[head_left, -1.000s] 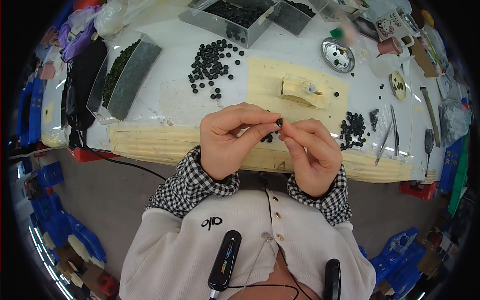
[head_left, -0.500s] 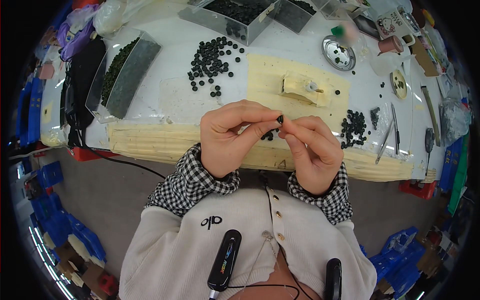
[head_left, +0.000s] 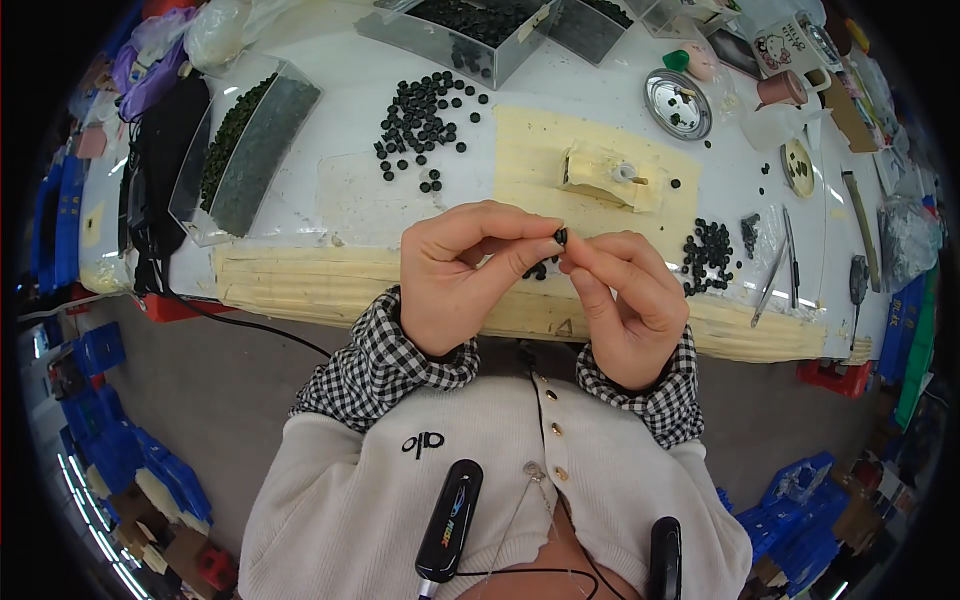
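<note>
My left hand [head_left: 455, 275] is closed in a pinch, thumb and forefinger on a small black round piece [head_left: 561, 237]. From the other side the fingertips of my right hand [head_left: 635, 305] are pressed together at the same piece. Both hands are raised over the table's front edge, their tips nearly meeting. Partly hidden beneath the fingers lie several small black pieces [head_left: 541, 270]. Just beyond my hands, a yellow taped block [head_left: 590, 175] with a white fitting on it stands on a yellow taped sheet [head_left: 520, 150].
Loose black round pieces [head_left: 425, 115] lie at the far left, smaller ones [head_left: 707, 250] at the right. Tweezers [head_left: 770, 285] and a screwdriver [head_left: 858, 285] lie farther right. Clear bins [head_left: 270, 150] stand left and back. A metal dish [head_left: 678, 105] sits back right.
My hands and the small black piece have barely moved. Near the metal dish, a pink-and-green shape, blurred earlier, is now sharper and slightly farther back.
</note>
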